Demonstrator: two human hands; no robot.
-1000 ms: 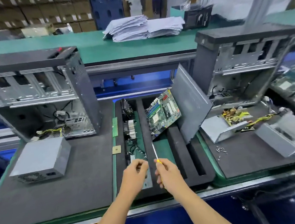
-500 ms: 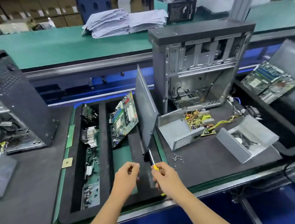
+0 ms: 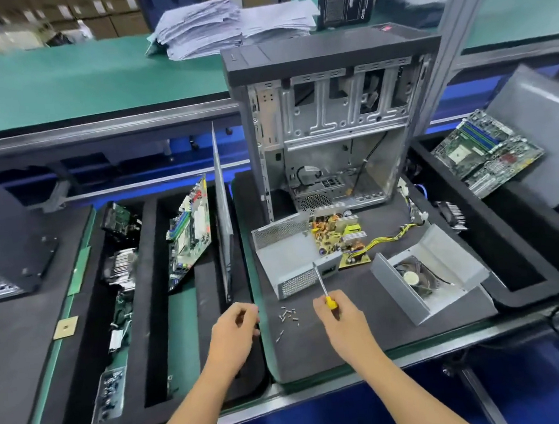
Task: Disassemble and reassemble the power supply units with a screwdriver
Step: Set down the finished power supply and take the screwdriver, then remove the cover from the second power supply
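Observation:
A power supply lies taken apart on the dark foam mat (image 3: pixel 364 335). Its grey lower casing (image 3: pixel 291 254) stands open, with the circuit board (image 3: pixel 340 237) and yellow wires beside it. To the right lies the cover with the fan (image 3: pixel 427 277). Several loose screws (image 3: pixel 288 315) lie on the mat between my hands. My right hand (image 3: pixel 342 322) grips a yellow-handled screwdriver (image 3: pixel 322 283), and its shaft points up at the casing's front edge. Left of the screws, my left hand (image 3: pixel 234 331) hovers with curled fingers, and I see nothing in them.
An open computer case (image 3: pixel 331 124) stands upright behind the power supply. A foam tray (image 3: pixel 153 322) to the left holds a motherboard (image 3: pixel 191 232), a heatsink and a side panel (image 3: pixel 224 216). Another motherboard (image 3: pixel 487 155) lies at the right. A metal post (image 3: pixel 451 31) rises behind.
My view has swung right, from the left case and intact power supply to the disassembled one. Both hands moved right with it, and the screwdriver now points at the open casing.

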